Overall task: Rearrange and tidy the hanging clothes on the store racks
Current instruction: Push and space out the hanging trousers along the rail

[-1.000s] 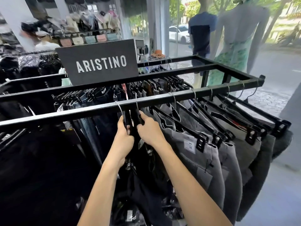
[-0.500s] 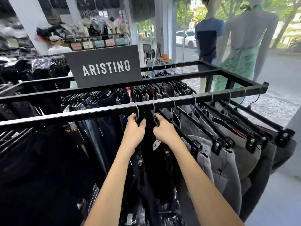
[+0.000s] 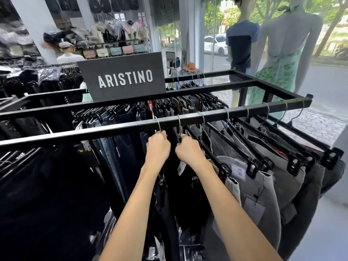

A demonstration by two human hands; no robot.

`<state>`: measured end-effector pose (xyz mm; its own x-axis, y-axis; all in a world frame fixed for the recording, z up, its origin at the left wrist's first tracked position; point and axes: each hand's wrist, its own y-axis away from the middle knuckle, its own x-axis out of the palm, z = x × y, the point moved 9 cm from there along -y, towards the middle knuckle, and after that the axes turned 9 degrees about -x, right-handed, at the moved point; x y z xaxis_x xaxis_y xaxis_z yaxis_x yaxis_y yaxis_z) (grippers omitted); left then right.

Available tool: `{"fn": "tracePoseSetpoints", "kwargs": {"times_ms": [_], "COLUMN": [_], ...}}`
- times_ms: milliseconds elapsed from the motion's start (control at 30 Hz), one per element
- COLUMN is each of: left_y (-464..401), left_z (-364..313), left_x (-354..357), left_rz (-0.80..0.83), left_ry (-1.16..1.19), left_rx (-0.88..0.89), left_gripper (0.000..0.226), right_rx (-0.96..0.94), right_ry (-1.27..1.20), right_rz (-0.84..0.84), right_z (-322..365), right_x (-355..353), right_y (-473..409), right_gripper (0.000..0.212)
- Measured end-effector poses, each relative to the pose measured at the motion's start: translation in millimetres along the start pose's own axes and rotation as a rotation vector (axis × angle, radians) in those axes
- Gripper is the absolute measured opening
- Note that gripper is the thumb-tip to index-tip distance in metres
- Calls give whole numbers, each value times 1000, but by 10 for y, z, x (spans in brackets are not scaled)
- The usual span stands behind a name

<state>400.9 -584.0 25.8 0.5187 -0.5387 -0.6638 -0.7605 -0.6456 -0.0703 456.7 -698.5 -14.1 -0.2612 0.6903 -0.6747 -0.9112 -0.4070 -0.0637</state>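
A black metal rack rail (image 3: 113, 129) runs across the view with trousers on black clip hangers. My left hand (image 3: 157, 150) grips the neck of one wire hook (image 3: 157, 123) just under the rail. My right hand (image 3: 189, 150) grips the neck of the neighbouring hook (image 3: 179, 123). Both hangers carry black trousers (image 3: 180, 194) that hang between my forearms. To the right, several grey trousers (image 3: 254, 185) hang spaced along the rail. Dark jeans (image 3: 116, 147) hang left of my hands.
A black ARISTINO sign (image 3: 122, 78) stands on the rack's middle bar. A person in white (image 3: 68, 53) stands behind at the left. Two mannequins (image 3: 241, 44) face the window at the right. Grey floor (image 3: 320, 223) lies beyond the rack's right end.
Both hands have slid to the right along the rail with their two hangers, closing up toward the grey trousers. The fingers have curled tighter round the hook necks.
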Motion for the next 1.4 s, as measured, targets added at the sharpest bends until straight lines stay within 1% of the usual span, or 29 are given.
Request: {"fn": "tracePoseSetpoints", "kwargs": {"times_ms": [67, 167, 233, 300, 433, 600, 700, 800, 967, 1133, 1400], "left_y": [10, -18, -27, -40, -48, -43, -64, -113, -148, -157, -113], "left_z": [8, 83, 114, 141, 125, 123, 263, 283, 296, 319, 293], "left_x": [15, 29, 40, 26, 35, 91, 196, 225, 183, 152, 116], "left_rz": [-13, 4, 15, -10, -10, 4, 51, 69, 35, 20, 31], "left_ry": [25, 121, 153, 159, 211, 138, 94, 38, -41, -20, 6], "left_rx": [-7, -48, -60, -52, -75, -56, -69, -78, -63, -31, -41], "left_gripper": [39, 35, 34, 34, 34, 36, 46, 40, 37, 27, 30], "right_rx": [-11, -36, -59, -58, -58, -33, -11, -50, -62, -43, -25], "right_ry": [34, 41, 45, 17, 12, 18, 25, 14, -8, -44, -71], "right_rz": [-3, -44, -55, -63, -94, -87, -75, -78, -94, -98, -84], "right_z": [37, 84, 114, 104, 93, 97, 101, 128, 146, 134, 159], "right_x": [14, 6, 5, 19, 35, 53, 49, 28, -6, -17, -14], "right_y": [-30, -109, -134, -130, -116, -95, -77, -52, -12, 7, 34], "right_gripper": [42, 42, 36, 31, 33, 41, 45, 41, 42, 39, 39]}}
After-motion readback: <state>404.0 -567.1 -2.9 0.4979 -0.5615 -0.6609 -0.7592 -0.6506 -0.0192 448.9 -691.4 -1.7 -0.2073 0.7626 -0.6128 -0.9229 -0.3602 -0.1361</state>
